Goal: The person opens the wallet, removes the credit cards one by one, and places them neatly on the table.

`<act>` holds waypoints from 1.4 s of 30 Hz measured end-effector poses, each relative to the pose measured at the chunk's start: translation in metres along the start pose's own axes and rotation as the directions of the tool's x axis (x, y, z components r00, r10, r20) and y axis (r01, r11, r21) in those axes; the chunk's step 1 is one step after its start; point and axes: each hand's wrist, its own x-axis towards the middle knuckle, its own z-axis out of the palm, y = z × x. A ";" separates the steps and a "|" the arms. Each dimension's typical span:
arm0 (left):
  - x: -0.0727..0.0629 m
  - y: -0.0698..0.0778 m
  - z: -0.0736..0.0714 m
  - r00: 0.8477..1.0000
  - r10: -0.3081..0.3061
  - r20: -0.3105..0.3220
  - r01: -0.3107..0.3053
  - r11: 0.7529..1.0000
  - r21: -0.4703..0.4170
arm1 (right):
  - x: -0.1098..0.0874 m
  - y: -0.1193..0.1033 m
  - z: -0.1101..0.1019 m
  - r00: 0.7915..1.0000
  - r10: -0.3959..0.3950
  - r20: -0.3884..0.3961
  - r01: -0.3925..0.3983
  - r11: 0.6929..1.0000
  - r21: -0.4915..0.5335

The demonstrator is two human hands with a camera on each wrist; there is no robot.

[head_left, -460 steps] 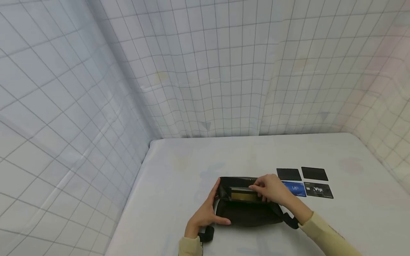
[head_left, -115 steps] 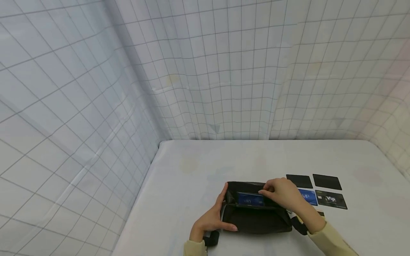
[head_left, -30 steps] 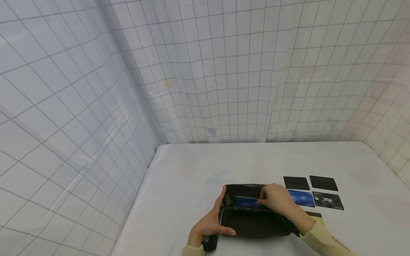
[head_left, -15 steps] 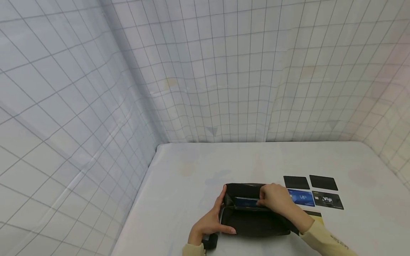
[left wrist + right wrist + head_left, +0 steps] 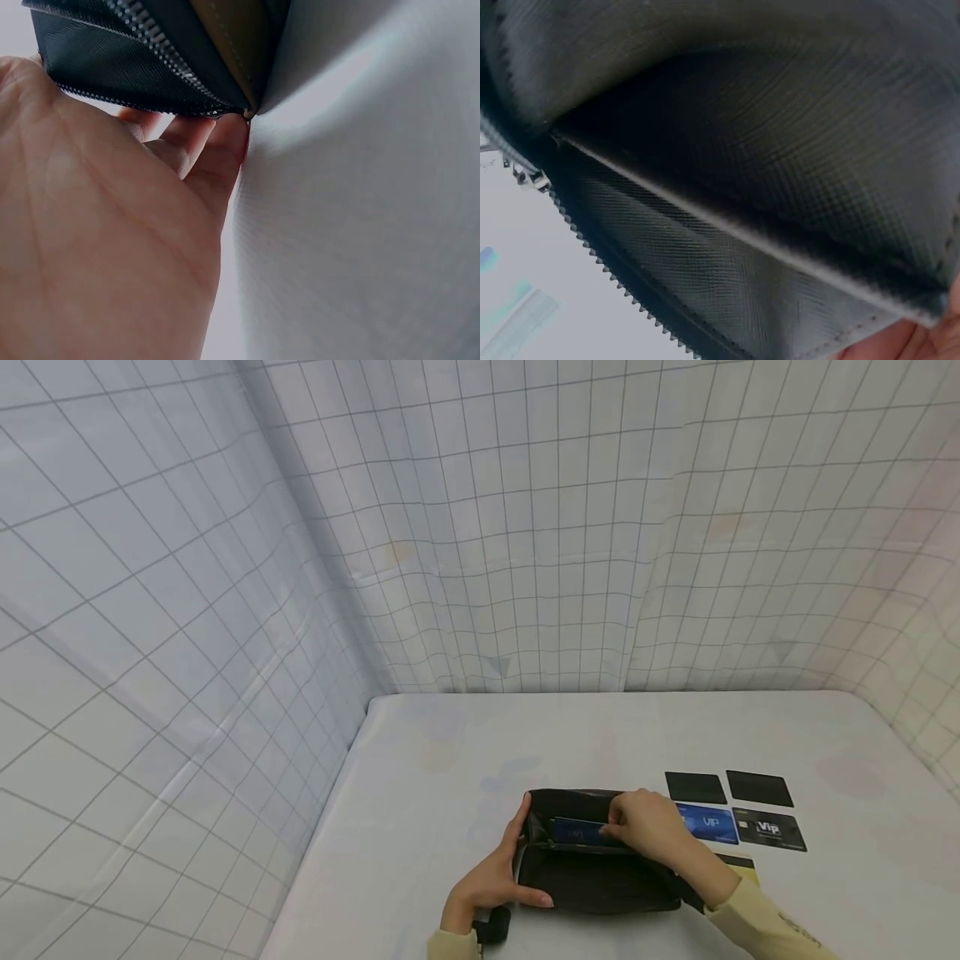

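Note:
A black zip wallet (image 5: 600,885) lies spread on the white table. My left hand (image 5: 487,878) grips its left end, thumb on the near edge and index finger at the far corner. In the left wrist view, fingertips (image 5: 217,150) bear against the wallet's zipped end (image 5: 105,60). A dark blue card (image 5: 576,832) stands inside the wallet, its lower part hidden; my right hand (image 5: 652,827) pinches it near its right end. The right wrist view shows the wallet's dark pocket (image 5: 817,135) and part of my right hand (image 5: 907,341), with no card visible there.
Right of the wallet lie two black cards (image 5: 696,787), a blue VIP card (image 5: 708,823) and a black Vip card (image 5: 770,829). A yellow card with a dark band (image 5: 742,867) is partly covered by my right forearm. Gridded white curtains (image 5: 480,568) stand behind and beside the table.
Since the first frame, the gold card has left the wallet and a yellow one lies on the table. A blue card now shows inside; it has shifted and tilted slightly under my right fingers.

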 end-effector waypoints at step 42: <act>0.002 -0.003 -0.002 0.999 0.029 -0.015 -0.029 1.000 0.009 | -0.011 0.015 0.003 0.952 -0.113 -0.283 0.200 0.933 0.298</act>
